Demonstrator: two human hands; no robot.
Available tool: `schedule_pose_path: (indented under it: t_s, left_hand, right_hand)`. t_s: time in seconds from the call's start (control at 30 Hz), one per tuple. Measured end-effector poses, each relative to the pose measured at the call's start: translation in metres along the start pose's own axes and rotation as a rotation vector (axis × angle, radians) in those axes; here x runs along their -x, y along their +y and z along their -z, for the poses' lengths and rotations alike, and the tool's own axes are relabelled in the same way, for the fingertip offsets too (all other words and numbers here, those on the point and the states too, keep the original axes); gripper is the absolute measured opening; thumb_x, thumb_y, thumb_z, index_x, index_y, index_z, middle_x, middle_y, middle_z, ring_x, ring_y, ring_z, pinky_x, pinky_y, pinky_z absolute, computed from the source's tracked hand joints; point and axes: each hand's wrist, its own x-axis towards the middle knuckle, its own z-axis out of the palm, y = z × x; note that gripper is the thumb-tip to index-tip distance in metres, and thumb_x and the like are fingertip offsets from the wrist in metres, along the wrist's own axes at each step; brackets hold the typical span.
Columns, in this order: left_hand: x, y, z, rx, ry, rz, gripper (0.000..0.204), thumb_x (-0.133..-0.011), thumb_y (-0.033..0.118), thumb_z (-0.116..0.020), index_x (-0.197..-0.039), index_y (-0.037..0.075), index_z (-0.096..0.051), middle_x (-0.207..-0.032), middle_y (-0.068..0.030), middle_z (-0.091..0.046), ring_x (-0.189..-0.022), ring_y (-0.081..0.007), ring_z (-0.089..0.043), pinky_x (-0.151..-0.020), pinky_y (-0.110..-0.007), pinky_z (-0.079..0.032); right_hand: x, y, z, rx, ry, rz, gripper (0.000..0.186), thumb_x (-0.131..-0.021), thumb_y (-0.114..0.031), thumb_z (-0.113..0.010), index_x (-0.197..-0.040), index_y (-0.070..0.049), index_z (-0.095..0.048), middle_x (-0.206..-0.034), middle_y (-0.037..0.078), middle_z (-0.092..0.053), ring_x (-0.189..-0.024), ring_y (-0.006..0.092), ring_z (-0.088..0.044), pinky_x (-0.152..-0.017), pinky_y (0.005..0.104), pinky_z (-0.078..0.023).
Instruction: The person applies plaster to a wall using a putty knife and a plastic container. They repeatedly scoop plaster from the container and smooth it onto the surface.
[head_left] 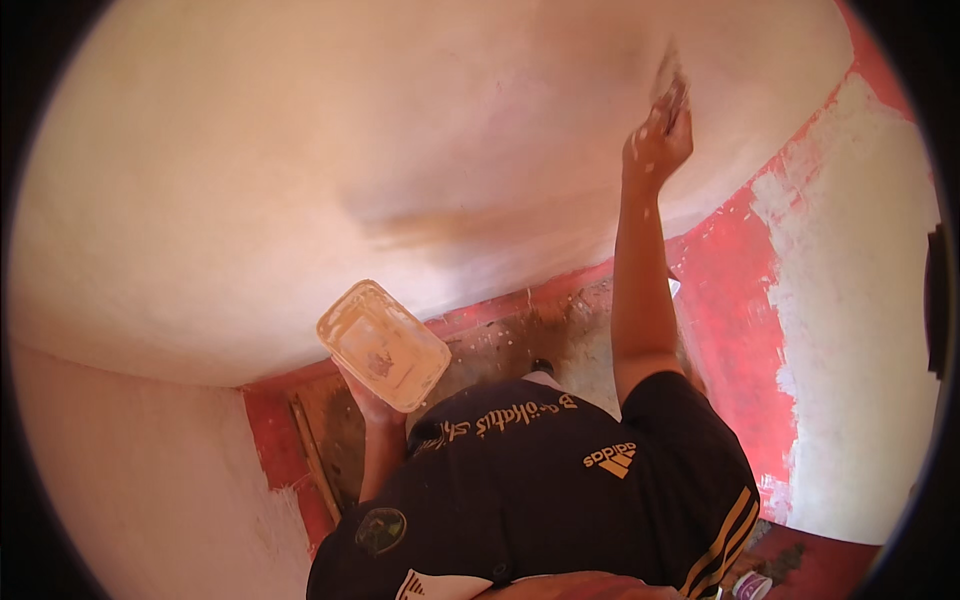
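My left hand (378, 405) holds a rectangular plastic tub (388, 345) from below, its inside smeared with pale filler. Raised at the upper right, my right hand (658, 142) is closed around a thin scraper, probably a putty knife (672, 70), which motion blurs. Pale splashes mark the back of this hand. The blade is at or very near the broad wall (250, 160), coated in pale filler; contact cannot be made out. A brownish smeared patch (425, 228) lies on that wall between the tub and my right hand.
On the right, a side wall (860, 300) has a ragged pale coat beside bare red paint (735, 300). Red also shows along the wall's foot. A wooden stick (315, 450) leans at the lower left. The floor (500, 345) is spattered, and a small white-and-purple container (750, 585) stands lower right.
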Motion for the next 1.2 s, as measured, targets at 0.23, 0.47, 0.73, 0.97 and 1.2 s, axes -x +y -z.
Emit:
schedule_pose_path:
  t_s: [0.23, 0.47, 0.73, 0.97, 1.2]
  left_hand:
    - [-0.003, 0.005, 0.020, 0.060, -0.027, 0.040, 0.061, -0.102, 0.056, -0.034, -0.142, 0.011, -0.042, -0.132, -0.0086, -0.056, -0.116, -0.0275, -0.059, -0.094, -0.045, -0.054]
    - [-0.008, -0.006, 0.041, -0.014, 0.003, -0.056, 0.060, -0.102, 0.056, -0.036, -0.141, 0.011, -0.042, -0.133, -0.0089, -0.055, -0.116, -0.0284, -0.059, -0.093, -0.046, -0.054]
    - [-0.010, 0.001, 0.056, -0.034, -0.050, 0.025, 0.059, -0.101, 0.055, -0.038, -0.139, 0.011, -0.044, -0.129, -0.0089, -0.056, -0.114, -0.0274, -0.059, -0.092, -0.043, -0.055]
    - [-0.013, 0.006, 0.060, -0.084, -0.015, 0.002, 0.060, -0.100, 0.058, -0.038, -0.138, 0.012, -0.045, -0.128, -0.0087, -0.057, -0.113, -0.0274, -0.060, -0.091, -0.044, -0.055]
    - [-0.017, -0.002, 0.050, 0.004, -0.076, 0.051, 0.063, -0.100, 0.060, -0.035, -0.140, 0.012, -0.044, -0.131, -0.0074, -0.056, -0.115, -0.0264, -0.059, -0.094, -0.042, -0.053]
  right_hand:
    - [0.171, 0.019, -0.039, 0.574, -0.879, 0.536, 0.035, -0.091, 0.006, -0.049, -0.117, -0.006, -0.069, -0.124, 0.011, -0.067, -0.117, 0.0261, -0.063, -0.104, 0.0405, -0.046]
    - [-0.004, 0.004, 0.035, 0.190, -0.199, 0.073, 0.035, -0.103, -0.021, -0.048, -0.126, 0.001, -0.062, -0.103, 0.005, -0.063, -0.087, 0.0136, -0.052, -0.074, 0.0269, -0.042]
    - [0.138, 0.035, -0.042, -0.094, -0.445, 0.037, 0.031, -0.099, -0.005, -0.044, -0.123, 0.001, -0.063, -0.116, 0.010, -0.067, -0.099, 0.0186, -0.062, -0.083, 0.0318, -0.049]
    - [0.066, 0.000, 0.013, -0.081, -0.240, -0.143, 0.031, -0.103, -0.015, -0.046, -0.123, 0.000, -0.064, -0.112, 0.009, -0.067, -0.091, 0.0146, -0.060, -0.074, 0.0274, -0.047]
    - [0.039, 0.010, -0.033, 0.282, -0.153, 0.218, 0.037, -0.102, -0.015, -0.051, -0.137, -0.002, -0.056, -0.116, 0.002, -0.069, -0.056, -0.0006, -0.037, -0.046, 0.0180, -0.032]
